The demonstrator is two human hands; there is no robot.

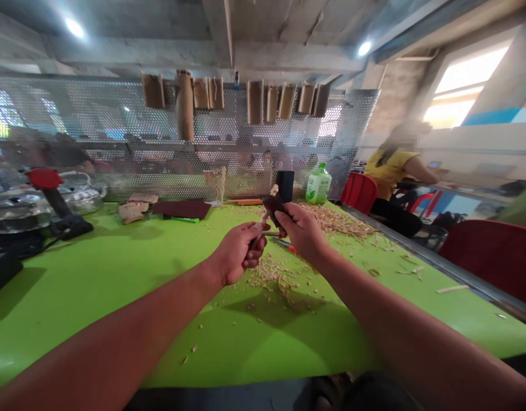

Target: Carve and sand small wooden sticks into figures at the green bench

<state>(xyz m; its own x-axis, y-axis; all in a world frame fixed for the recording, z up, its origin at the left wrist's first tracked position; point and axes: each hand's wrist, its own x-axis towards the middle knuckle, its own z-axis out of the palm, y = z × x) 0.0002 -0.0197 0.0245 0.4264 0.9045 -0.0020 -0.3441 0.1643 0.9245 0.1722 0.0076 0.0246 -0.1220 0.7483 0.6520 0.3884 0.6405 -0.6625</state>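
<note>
My left hand [241, 251] is closed around the lower part of a thin, pale carved wooden stick [264, 216], its knobbly upper end showing above the right fingers. My right hand [303, 228] pinches a dark brown folded piece of sandpaper [273, 208], which lies against the stick. The fingers and paper hide the middle of the stick. Below the hands, small wood chips [266, 271] and curled shavings are scattered over the green tabletop [138, 297]. A slim tool with a red-orange part [292, 249] lies just under my right hand, partly covered.
A dark maroon sheet [183, 209] lies at the back left, near metal kettles [83, 191] and a red-topped stand [46, 180]. A green bottle [318, 184] stands behind a shavings pile [340, 221]. Bamboo pieces hang on the perforated screen [129, 125]. A person in yellow [386, 171] sits right.
</note>
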